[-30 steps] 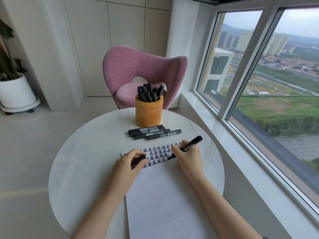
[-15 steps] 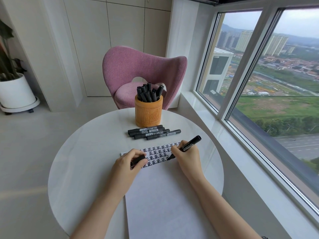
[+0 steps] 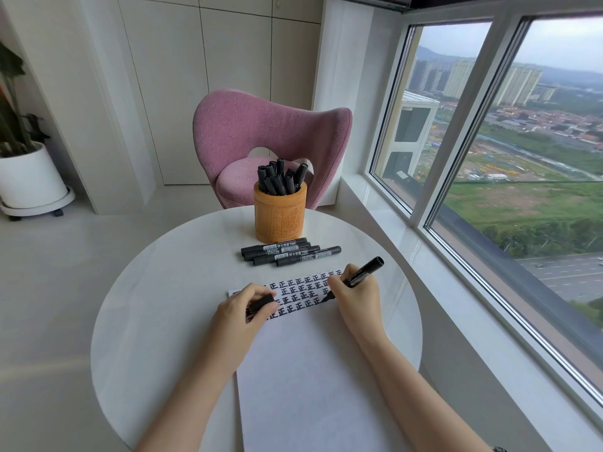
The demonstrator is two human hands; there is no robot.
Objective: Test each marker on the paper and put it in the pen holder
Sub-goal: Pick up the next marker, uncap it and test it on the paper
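On a round white table (image 3: 156, 305), a sheet of paper (image 3: 313, 370) is laid, its far end filled with black characters. An uncapped marker (image 3: 363, 272) is gripped in the right hand (image 3: 354, 298), tip touching the paper. A black cap (image 3: 261, 303) is pinched in the left hand (image 3: 243, 313), rested on the paper. Four markers (image 3: 290, 251) are laid beyond it, just before a marker-filled pen holder (image 3: 280, 220).

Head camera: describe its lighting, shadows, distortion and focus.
In the head view, soft overcast daylight enters by the window at right; shadows on the white table are faint, with no harsh glare; the wide-angle lens bows the window frame; the loose markers' labels read sharp at centre.
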